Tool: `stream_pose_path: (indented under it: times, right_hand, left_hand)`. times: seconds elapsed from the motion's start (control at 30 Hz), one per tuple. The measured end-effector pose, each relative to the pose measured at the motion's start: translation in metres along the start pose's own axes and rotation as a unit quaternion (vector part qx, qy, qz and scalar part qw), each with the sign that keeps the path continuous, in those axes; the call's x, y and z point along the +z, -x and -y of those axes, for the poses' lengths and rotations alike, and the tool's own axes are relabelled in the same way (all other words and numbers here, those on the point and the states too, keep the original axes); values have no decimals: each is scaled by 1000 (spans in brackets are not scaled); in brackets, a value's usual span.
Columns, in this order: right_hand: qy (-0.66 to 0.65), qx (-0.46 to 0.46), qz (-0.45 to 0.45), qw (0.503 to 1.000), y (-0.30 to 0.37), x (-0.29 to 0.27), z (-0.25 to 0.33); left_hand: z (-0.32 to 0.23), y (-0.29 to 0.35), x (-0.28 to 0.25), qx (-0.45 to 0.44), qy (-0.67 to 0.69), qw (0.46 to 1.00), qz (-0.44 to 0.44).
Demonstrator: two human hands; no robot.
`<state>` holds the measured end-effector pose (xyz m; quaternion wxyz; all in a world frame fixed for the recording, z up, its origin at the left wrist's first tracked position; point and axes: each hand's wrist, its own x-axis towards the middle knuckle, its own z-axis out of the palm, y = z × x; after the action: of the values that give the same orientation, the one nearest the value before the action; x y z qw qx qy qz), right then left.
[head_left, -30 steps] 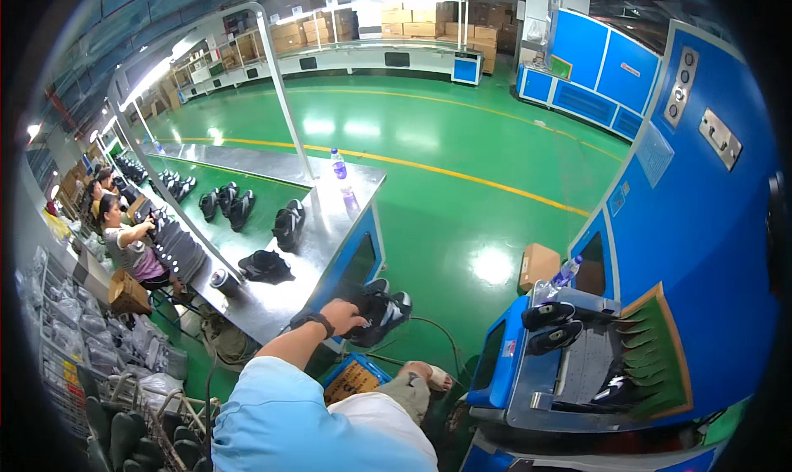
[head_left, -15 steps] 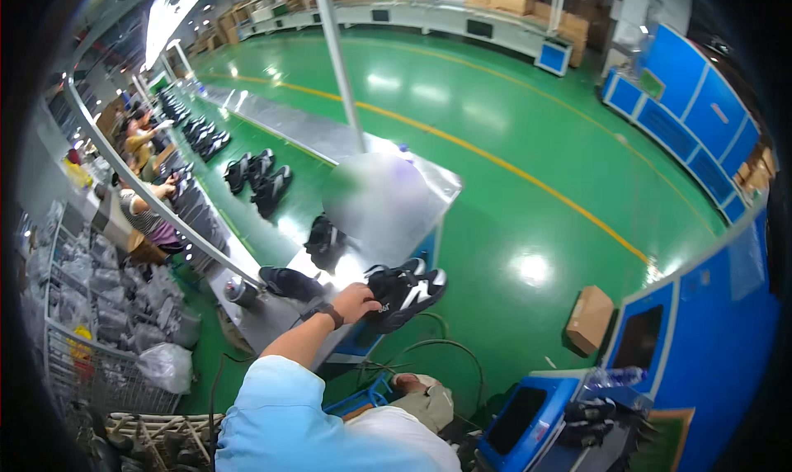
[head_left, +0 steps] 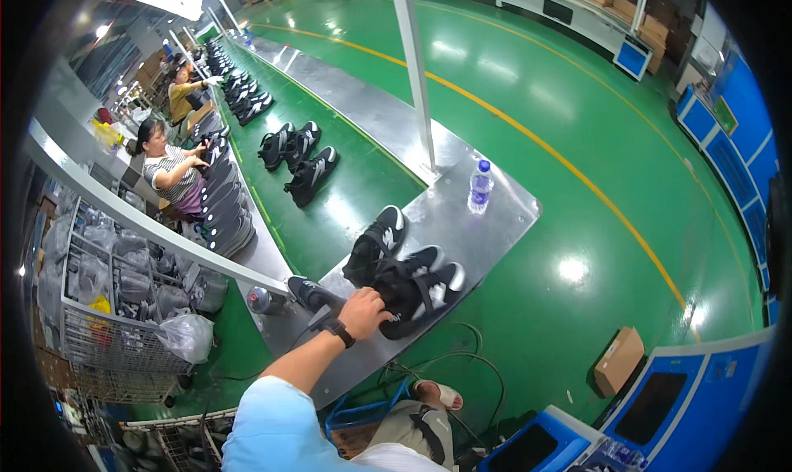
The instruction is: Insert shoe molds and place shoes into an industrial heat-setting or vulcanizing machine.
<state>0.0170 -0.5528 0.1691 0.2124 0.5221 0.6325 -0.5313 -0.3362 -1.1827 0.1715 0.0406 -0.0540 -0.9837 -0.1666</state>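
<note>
Bright overhead light, glare patches on green floor (head_left: 569,267), fisheye-bent dark rim.

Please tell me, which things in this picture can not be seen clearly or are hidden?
- Left hand, head view: its fingers sink into the black shoes, so the grip cannot be told.
- Right hand: not in view.
- Bottle label: too small to make out.
- Far shoes on the belt: too small and bent by the lens to count.
- Cardboard box: contents hidden, it is closed.

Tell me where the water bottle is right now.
The water bottle stands upright on the metal table near its far right corner, beside the white post.
</note>
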Motion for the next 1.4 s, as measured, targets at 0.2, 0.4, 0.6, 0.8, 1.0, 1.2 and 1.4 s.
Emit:
stream_pose_path:
  times: [0.2, 0.4, 0.6, 0.8, 1.0, 1.2, 1.4]
  right_hand:
    - [393, -180, 100, 896, -5, -12, -9]
    - [147, -29, 71, 986, -30, -1, -73]
    - [189, -244, -97, 946, 54, 19, -24]
    - [34, -8, -88, 996, 66, 16, -123]
    - [-61, -57, -199, 976, 98, 48, -212]
    - [-215, -136, -431, 866, 170, -6, -267]
    - [-154, -139, -663, 719, 258, -158, -263]
  left_hand:
    - [127, -36, 19, -131, -123, 983, -29]
    - [225, -95, -34, -342, -100, 930, -91]
    - [182, -140, 21, -361, -59, 929, -48]
    - [150, -112, 97, -281, 7, 959, 17]
    - [-46, -89, 172, -10, 113, 994, 0]
    - [-358, 42, 193, 210, 178, 936, 220]
    - [-562, 193, 195, 387, 209, 801, 406]
